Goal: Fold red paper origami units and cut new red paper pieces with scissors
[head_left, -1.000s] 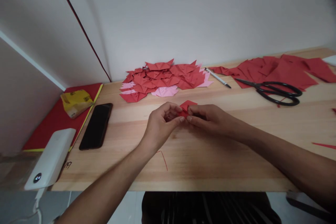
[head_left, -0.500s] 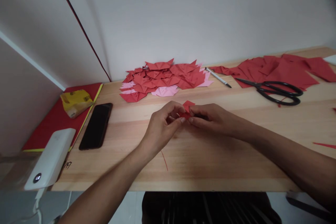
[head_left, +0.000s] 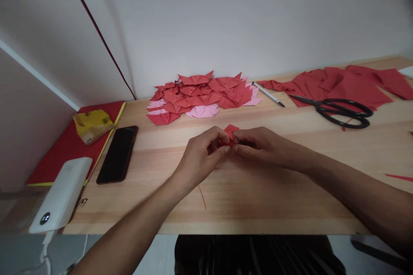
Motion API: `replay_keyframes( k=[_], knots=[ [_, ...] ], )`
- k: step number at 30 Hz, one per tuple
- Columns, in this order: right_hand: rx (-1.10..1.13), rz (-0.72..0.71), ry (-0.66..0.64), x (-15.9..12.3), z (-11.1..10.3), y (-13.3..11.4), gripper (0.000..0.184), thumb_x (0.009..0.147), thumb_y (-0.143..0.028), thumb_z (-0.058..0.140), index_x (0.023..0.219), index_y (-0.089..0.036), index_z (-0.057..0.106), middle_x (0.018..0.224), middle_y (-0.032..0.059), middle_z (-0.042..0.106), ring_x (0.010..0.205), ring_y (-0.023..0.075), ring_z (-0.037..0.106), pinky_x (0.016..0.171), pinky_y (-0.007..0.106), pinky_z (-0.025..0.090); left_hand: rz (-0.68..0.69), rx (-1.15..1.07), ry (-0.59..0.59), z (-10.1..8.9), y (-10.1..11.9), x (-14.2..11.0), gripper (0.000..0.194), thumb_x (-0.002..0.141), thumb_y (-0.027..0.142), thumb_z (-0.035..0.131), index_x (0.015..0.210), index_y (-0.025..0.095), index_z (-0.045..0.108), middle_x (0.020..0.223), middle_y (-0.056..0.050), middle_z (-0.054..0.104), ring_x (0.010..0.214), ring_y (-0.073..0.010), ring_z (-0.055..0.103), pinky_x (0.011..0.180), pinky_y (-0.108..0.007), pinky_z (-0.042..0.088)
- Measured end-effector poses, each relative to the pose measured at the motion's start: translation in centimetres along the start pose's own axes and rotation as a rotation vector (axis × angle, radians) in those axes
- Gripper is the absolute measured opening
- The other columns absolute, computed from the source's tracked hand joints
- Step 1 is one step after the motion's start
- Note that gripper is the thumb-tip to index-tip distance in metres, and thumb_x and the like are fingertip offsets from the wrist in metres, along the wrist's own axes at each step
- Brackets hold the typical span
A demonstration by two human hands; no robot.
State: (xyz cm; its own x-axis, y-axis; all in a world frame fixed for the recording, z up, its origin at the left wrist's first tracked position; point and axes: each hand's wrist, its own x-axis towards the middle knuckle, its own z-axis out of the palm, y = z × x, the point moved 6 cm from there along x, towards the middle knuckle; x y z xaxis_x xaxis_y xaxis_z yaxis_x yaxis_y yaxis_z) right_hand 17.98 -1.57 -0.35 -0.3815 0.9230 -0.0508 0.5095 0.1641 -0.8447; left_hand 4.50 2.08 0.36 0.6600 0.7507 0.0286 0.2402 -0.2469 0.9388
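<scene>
A small piece of red paper [head_left: 231,129] is pinched between my two hands, above the middle of the wooden table. My left hand [head_left: 206,148] grips its left side with thumb and fingers. On the other side, my right hand [head_left: 258,144] is closed on the paper too. The fingers cover most of the paper, so its folds are largely hidden. Just beyond it lies a pile of folded red and pink paper pieces [head_left: 200,99], several with pointed tips. A thin red strip [head_left: 202,197] rests on the table near my left wrist.
Black-handled scissors [head_left: 342,109] lie by red paper sheets [head_left: 342,84] at the right, with a pen [head_left: 268,94] beside them. To the left are a phone [head_left: 118,154], a white power bank [head_left: 63,195] with a cable, and a yellow packet [head_left: 93,126] on a red folder [head_left: 53,159].
My left thumb and fingers have shifted slightly to the right, closer to my right fingertips. Less of the red paper shows between the hands.
</scene>
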Motion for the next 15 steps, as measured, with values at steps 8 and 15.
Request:
replay_keyframes(
  k=[8, 15],
  knots=[
    [0.118, -0.009, 0.012, 0.3, -0.1, -0.1, 0.021, 0.091, -0.034, 0.048, 0.076, -0.019, 0.047, 0.069, -0.0030, 0.045, 0.062, 0.0106, 0.039, 0.055, 0.024, 0.031, -0.087, -0.279, 0.094, -0.1, -0.9, 0.4, 0.009, 0.075, 0.019, 0.069, 0.077, 0.016, 0.060, 0.065, 0.002, 0.063, 0.057, -0.0086, 0.058, 0.054, -0.020, 0.044],
    [0.182, -0.015, 0.079, 0.4, 0.0, 0.4, 0.025, 0.091, -0.040, 0.051, 0.080, -0.018, 0.052, 0.073, -0.0010, 0.051, 0.064, 0.0111, 0.043, 0.056, 0.025, 0.034, -0.084, -0.396, 0.128, -0.1, -1.3, 0.5, 0.011, 0.076, 0.018, 0.069, 0.079, 0.014, 0.060, 0.067, 0.000, 0.066, 0.061, -0.0091, 0.062, 0.058, -0.020, 0.049]
  ],
)
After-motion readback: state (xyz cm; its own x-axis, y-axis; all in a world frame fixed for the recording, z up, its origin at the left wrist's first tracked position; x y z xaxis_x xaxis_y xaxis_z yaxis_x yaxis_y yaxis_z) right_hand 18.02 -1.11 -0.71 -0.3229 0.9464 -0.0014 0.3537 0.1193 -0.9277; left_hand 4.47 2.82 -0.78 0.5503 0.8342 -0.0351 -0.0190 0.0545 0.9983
